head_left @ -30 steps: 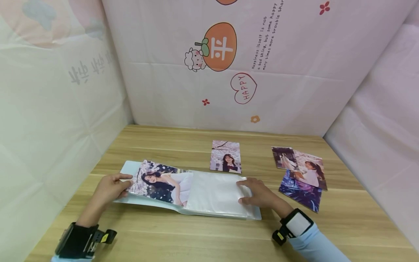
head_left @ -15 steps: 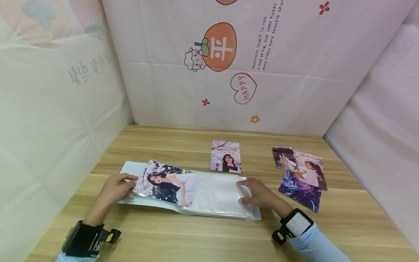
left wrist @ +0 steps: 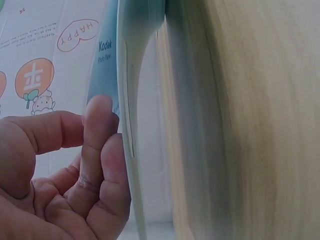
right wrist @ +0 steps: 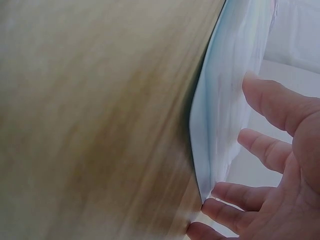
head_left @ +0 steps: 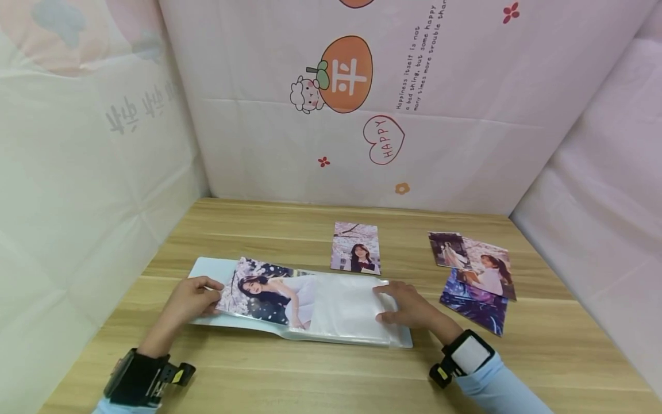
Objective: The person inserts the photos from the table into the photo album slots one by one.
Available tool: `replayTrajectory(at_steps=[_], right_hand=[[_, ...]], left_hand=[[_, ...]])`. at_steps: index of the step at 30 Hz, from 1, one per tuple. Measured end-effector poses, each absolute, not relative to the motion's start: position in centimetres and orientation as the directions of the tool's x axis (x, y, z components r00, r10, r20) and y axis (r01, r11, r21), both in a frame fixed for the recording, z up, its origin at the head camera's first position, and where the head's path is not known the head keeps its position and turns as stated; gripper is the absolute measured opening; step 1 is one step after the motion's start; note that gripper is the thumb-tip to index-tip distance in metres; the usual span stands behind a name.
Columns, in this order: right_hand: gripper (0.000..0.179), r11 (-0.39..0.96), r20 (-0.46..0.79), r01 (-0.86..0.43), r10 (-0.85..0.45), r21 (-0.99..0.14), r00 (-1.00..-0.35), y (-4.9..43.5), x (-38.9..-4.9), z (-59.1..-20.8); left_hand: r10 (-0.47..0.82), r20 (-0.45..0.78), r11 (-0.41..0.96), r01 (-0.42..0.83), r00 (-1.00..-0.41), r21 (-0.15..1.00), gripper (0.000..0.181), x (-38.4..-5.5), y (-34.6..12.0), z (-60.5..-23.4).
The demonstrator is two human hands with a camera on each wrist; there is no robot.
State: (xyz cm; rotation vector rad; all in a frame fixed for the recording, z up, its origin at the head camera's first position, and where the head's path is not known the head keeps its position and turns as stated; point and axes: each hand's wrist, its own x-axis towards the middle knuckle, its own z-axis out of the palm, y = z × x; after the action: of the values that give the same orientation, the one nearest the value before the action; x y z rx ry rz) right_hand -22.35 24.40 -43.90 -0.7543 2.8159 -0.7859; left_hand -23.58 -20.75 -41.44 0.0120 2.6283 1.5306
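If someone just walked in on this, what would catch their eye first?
Probably the orange cartoon fruit printed on the back cloth. Then the photo of a person in white, which the left hand holds by one end over the open pale blue album. Three overlapping photos on the right of the wooden table might come next.

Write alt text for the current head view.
A person's left hand holds a photo print over an open pale-blue album, one end overlapping the translucent page that the right hand touches. Four loose photos lie on the wooden table.
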Motion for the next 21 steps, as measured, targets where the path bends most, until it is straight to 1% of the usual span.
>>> replayTrajectory(at_steps=[14,21], right_hand=[[0.055,0.744,0.007,-0.419,-0.487,-0.520,-0.874,24.5,-22.3,-44.0],[0.055,0.748,0.003,-0.414,-0.483,-0.519,-0.876,24.4,-22.3,-44.0]], left_hand=[[0.119,-0.089,0.513,-0.016,-0.989,0.858,0.014,-23.7,-19.6,-42.0],[0.119,-0.091,0.529,-0.014,-0.989,0.848,0.011,-23.8,-18.8,-42.2]])
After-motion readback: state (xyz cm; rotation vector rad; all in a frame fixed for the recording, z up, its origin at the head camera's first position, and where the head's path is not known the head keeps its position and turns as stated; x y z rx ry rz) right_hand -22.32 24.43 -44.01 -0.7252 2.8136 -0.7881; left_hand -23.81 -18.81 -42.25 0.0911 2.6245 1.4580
